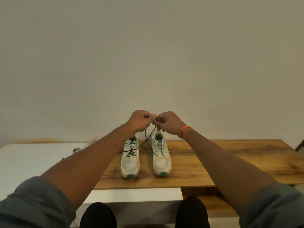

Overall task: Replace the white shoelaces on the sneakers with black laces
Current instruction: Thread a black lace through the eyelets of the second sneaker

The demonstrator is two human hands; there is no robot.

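1. Black lace, thin and cord-like, runs from the left-of-centre sneaker up to both hands at mid-frame; a crossed lattice already fills that shoe's eyelets.
2. Left hand and right hand meet knuckle to knuckle above the shoes. Each grip is closed, fingers curled and pinching a lace end; the pinch points themselves are partly hidden.
3. Key relation: the laced shoe lies directly below and slightly left of the grips; the lace strands slope down-left. The left hand is nearer.
4. Right-of-centre sneaker, white mesh with pale sole, appears unlaced.
5. Wood-grain worktop carries both shoes, toes toward the viewer.
6. Judgement: tying-off stage, first shoe.
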